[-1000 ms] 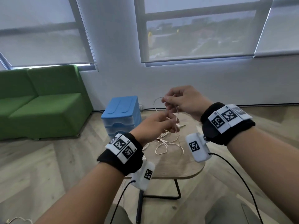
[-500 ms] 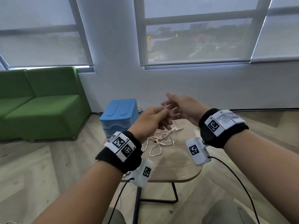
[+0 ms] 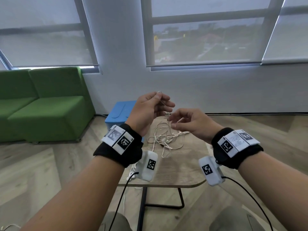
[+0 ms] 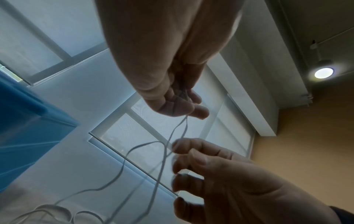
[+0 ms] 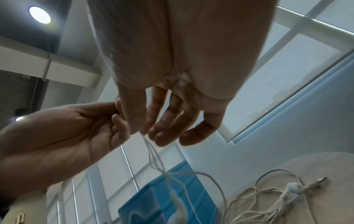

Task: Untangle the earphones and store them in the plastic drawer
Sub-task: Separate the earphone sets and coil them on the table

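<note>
The white earphones (image 3: 166, 139) lie tangled on the small wooden table (image 3: 183, 165); their jack and earbuds show in the right wrist view (image 5: 287, 192). My left hand (image 3: 158, 97) is raised above the table and pinches a loop of the cable (image 4: 184, 121) between thumb and forefinger. Just below and to the right, my right hand (image 3: 170, 121) has thumb and forefinger closed on the strands hanging from that loop (image 5: 151, 151). The blue plastic drawer (image 3: 120, 110) stands behind the table's far left corner, partly hidden by my left hand.
A green sofa (image 3: 41, 110) fills the left side. More white cable (image 3: 131, 172) hangs over the table's left edge under my left wrist. A white wall and windows rise behind. The table's edge nearest me (image 3: 158, 186) sits between my forearms.
My left hand has risen, lifting a loop of cable off the table. My right hand, which was the higher one, has dropped below it and taken the hanging strands.
</note>
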`<state>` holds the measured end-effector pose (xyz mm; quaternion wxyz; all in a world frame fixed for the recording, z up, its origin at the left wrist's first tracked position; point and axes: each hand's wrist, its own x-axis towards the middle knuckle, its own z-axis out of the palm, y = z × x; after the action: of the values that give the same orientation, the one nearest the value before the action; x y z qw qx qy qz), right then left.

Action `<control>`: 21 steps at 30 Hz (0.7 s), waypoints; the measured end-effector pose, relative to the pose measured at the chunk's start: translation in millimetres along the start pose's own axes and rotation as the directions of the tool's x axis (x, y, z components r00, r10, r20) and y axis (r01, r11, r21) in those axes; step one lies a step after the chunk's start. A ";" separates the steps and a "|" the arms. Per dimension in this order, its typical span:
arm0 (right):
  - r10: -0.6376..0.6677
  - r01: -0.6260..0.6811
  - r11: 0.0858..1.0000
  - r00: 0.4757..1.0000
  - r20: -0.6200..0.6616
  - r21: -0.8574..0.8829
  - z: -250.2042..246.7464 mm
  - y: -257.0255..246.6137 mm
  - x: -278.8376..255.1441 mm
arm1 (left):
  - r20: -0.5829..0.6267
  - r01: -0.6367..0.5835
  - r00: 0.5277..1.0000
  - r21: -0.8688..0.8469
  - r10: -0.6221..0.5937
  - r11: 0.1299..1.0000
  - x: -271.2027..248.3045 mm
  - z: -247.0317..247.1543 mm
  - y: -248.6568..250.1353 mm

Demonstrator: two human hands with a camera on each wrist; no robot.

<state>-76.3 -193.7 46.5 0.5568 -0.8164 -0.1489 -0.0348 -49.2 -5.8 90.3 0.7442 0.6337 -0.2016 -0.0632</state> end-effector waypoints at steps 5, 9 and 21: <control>0.034 -0.022 0.983 0.997 0.067 -0.180 13.3 5.3 7.2 | -0.007 -0.031 1.000 -0.018 0.030 0.999 -1.8 4.4 8.8; 0.033 -0.009 0.967 0.995 0.092 -0.253 19.4 8.6 7.0 | -0.020 -0.051 0.999 -0.034 0.050 0.998 -1.8 -1.0 15.1; -0.107 0.075 0.867 0.994 -0.036 -0.492 -20.4 -46.3 19.4 | -0.110 0.160 0.987 0.584 -0.117 0.796 -0.8 -12.1 -6.5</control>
<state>-68.7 -193.0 100.1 0.3338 -0.9215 -0.1562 -0.1229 -44.3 4.4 82.5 0.5097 0.8486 -0.1387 -0.0298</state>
